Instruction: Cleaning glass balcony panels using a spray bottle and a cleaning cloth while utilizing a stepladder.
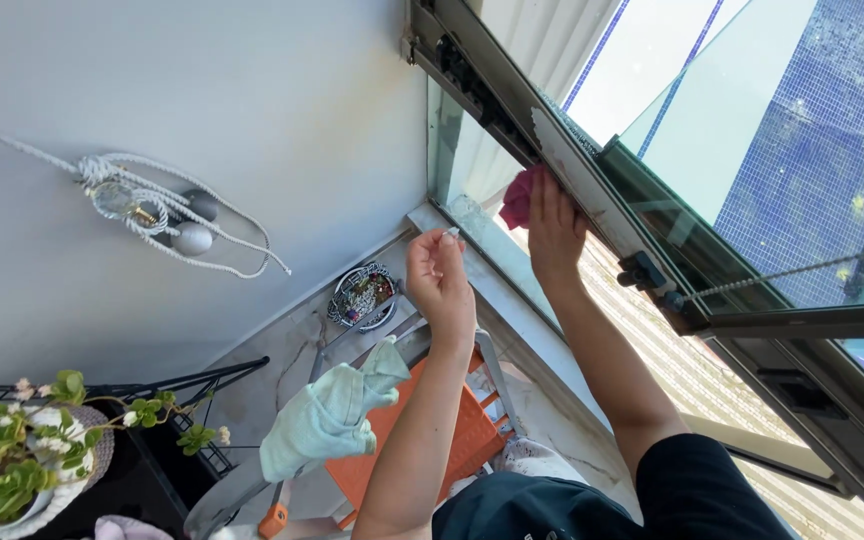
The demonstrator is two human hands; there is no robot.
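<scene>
The right hand point(555, 225) presses one pink cloth point(519, 197) against the lower edge of the window frame point(592, 205); its grip lies flat and closed over the cloth, which bunches out to the left of the fingers. The left hand point(439, 275) is raised just beside it, apart from the frame, with its grip narrow: fingertips pinched on one small whitish bit point(451, 232), too small to tell what it is.

Two cloths show in all: the pink one at the frame, and one pale green cloth point(327, 415) draped over the top rail of a stepladder point(452, 430) below the left forearm. The ladder has grey rails and an orange step.

On the marble floor point(282, 360) in the corner stands one round metal bowl point(362, 297) holding a jumble of small mixed things, not clear enough to name. At lower left one woven basket point(102, 450) holds a green plant point(2, 465) with small pale flowers. On the wall hangs one white rope hanger point(167, 225) carrying one clear bulb point(114, 200) and two grey balls point(195, 225).
</scene>
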